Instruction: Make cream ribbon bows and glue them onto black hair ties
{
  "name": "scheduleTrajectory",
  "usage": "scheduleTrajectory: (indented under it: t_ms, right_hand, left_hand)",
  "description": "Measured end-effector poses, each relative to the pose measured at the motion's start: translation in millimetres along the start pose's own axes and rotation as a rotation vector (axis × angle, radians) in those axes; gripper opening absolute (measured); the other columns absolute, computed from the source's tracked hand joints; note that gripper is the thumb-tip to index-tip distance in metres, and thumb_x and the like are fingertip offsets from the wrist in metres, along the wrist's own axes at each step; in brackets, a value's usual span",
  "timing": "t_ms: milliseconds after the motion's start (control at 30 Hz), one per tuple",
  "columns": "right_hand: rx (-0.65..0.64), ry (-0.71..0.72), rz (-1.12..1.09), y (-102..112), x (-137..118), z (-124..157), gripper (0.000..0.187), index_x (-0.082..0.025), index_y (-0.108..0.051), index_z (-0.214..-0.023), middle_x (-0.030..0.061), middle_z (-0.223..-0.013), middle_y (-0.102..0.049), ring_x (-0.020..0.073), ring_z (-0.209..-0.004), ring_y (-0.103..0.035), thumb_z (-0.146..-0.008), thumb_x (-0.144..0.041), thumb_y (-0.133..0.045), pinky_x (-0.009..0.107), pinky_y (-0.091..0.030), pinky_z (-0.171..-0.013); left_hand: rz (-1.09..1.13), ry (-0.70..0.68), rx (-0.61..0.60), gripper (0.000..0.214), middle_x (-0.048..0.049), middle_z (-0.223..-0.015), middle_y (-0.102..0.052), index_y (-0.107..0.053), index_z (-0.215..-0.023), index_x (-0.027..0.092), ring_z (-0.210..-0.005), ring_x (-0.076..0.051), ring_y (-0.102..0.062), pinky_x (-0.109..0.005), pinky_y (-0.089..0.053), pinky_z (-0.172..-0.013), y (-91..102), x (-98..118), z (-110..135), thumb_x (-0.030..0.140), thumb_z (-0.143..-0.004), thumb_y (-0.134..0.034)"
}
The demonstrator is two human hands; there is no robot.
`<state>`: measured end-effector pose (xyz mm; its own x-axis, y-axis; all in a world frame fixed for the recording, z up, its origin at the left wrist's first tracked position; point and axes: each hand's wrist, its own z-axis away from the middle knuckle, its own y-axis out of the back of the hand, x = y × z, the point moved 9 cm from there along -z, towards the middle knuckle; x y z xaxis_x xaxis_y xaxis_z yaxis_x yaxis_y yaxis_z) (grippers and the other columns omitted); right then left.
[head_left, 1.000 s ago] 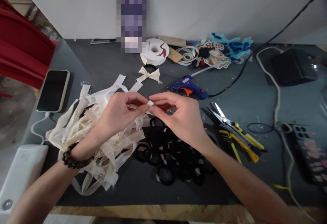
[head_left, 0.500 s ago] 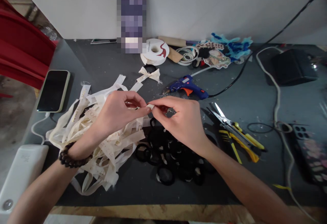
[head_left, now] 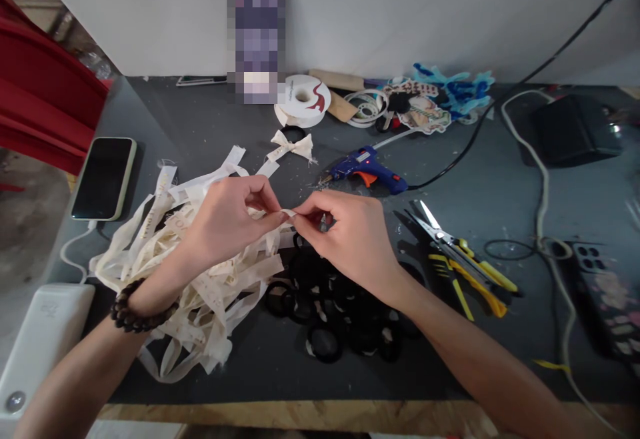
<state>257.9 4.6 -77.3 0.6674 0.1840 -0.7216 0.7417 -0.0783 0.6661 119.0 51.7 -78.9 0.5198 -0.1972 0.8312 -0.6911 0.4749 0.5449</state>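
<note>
My left hand (head_left: 227, 219) and my right hand (head_left: 350, 239) meet over the table's middle, both pinching a small cream ribbon piece (head_left: 287, 213) between thumb and fingertips. Under my left hand lies a loose pile of cream ribbon strips (head_left: 195, 272). A heap of black hair ties (head_left: 330, 305) lies below my right hand. A beaded bracelet (head_left: 133, 309) circles my left wrist. A finished cream bow (head_left: 293, 145) rests farther back.
A blue glue gun (head_left: 365, 169) lies behind my hands, scissors (head_left: 450, 242) and yellow-handled tools to the right. A phone (head_left: 103, 177) and a white power bank (head_left: 43, 339) sit at left. A ribbon spool (head_left: 304, 100), cables and a black box (head_left: 575, 129) are farther back.
Both hands have dropped slightly and my right hand has slid a little leftward. The ribbon piece between the fingertips looks flatter and thinner than before.
</note>
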Motion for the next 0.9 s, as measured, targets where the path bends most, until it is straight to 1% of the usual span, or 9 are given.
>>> scheduleTrajectory:
  t_ms: [167,267,333,400,500,600,700,800,900]
  right_hand:
    - [-0.074,-0.016,-0.027,-7.2,1.2,0.1,0.013,-0.022,-0.064,-0.075,-0.0023,-0.069,-0.066,0.0142,-0.065,-0.062,-0.085,-0.016,-0.068,0.028,-0.042,-0.062]
    - [-0.187,-0.015,-0.031,-15.2,3.5,0.2,0.007,-0.022,-0.070,-0.090,0.0007,-0.083,-0.073,0.0170,-0.076,-0.068,-0.088,-0.015,-0.067,0.030,-0.047,-0.069]
    - [-0.186,0.000,-0.049,-17.1,5.5,-9.1,0.020,-0.021,-0.070,-0.106,0.0041,-0.098,-0.076,0.0199,-0.087,-0.071,-0.089,-0.013,-0.065,0.033,-0.052,-0.077]
    - [-0.058,0.023,-0.079,-14.9,8.6,-33.4,0.030,-0.021,-0.065,-0.118,0.0065,-0.107,-0.076,0.0219,-0.096,-0.072,-0.090,-0.011,-0.060,0.037,-0.055,-0.086]
    - [0.235,0.048,-0.119,-19.4,15.2,-94.1,0.047,-0.022,-0.047,-0.141,0.0127,-0.135,-0.064,0.0271,-0.121,-0.063,-0.096,-0.022,-0.061,0.047,-0.052,-0.103]
    - [0.380,-0.069,-0.026,-47.1,26.0,-167.5,0.071,-0.017,-0.024,-0.155,0.0185,-0.155,-0.044,0.0347,-0.151,-0.031,-0.102,-0.048,-0.059,0.058,-0.032,-0.124]
    - [0.417,-0.363,0.105,-75.7,42.7,-219.5,0.091,-0.010,0.000,-0.159,0.0223,-0.161,-0.032,0.0356,-0.157,-0.001,-0.103,-0.064,-0.046,0.065,-0.003,-0.130]
    - [0.594,-0.475,-0.001,-83.2,46.8,-235.9,0.109,-0.007,0.004,-0.159,0.0237,-0.165,-0.027,0.0362,-0.156,-0.010,-0.095,-0.055,-0.069,0.064,-0.005,-0.131]
    - [0.658,-0.450,-0.063,-86.3,45.6,-242.4,0.105,-0.007,-0.006,-0.160,0.0234,-0.166,-0.026,0.0353,-0.156,-0.018,-0.091,-0.042,-0.077,0.053,-0.015,-0.132]
  left_hand:
    - [-0.015,0.011,-0.041,0.016,-0.0014,-0.080,-0.073,-0.064,-0.075,0.021,-0.081,-0.019,-0.071,-0.031,-0.054,-0.072,-1.6,-1.2,-2.0,0.027,-0.082,-0.077]
    - [-0.093,0.004,-0.161,0.012,-0.0005,-0.082,-0.073,-0.064,-0.081,0.022,-0.078,-0.019,-0.070,-0.030,-0.051,-0.068,-7.2,-2.3,-0.8,0.028,-0.083,-0.075]
    - [-0.200,-0.016,-0.253,0.012,0.0008,-0.079,-0.072,-0.064,-0.080,0.022,-0.072,-0.018,-0.068,-0.029,-0.046,-0.064,-9.7,-1.0,2.3,0.028,-0.083,-0.074]
    - [-0.291,-0.044,-0.333,0.015,0.0020,-0.076,-0.071,-0.062,-0.077,0.022,-0.068,-0.017,-0.065,-0.028,-0.042,-0.062,-9.9,2.3,6.8,0.026,-0.083,-0.074]
    - [-0.368,-0.069,-0.483,0.014,0.0032,-0.078,-0.070,-0.060,-0.080,0.021,-0.070,-0.016,-0.063,-0.027,-0.039,-0.062,-12.4,7.0,16.6,0.026,-0.086,-0.072]
    - [-0.367,-0.083,-0.736,0.012,0.0051,-0.077,-0.068,-0.060,-0.084,0.022,-0.069,-0.014,-0.061,-0.026,-0.037,-0.061,-24.0,10.2,34.1,0.021,-0.088,-0.072]
    - [-0.364,-0.062,-0.967,0.013,0.0039,-0.081,-0.070,-0.062,-0.085,0.021,-0.072,-0.014,-0.061,-0.026,-0.037,-0.062,-33.5,12.4,53.6,0.010,-0.087,-0.069]
    - [-0.360,-0.052,-1.063,0.018,0.0034,-0.084,-0.072,-0.060,-0.084,0.020,-0.076,-0.014,-0.063,-0.026,-0.036,-0.061,-35.0,17.0,63.9,0.006,-0.085,-0.070]
    - [-0.364,-0.077,-1.046,0.020,0.0036,-0.086,-0.071,-0.059,-0.083,0.020,-0.080,-0.015,-0.063,-0.026,-0.035,-0.061,-31.2,22.4,65.1,0.005,-0.084,-0.071]
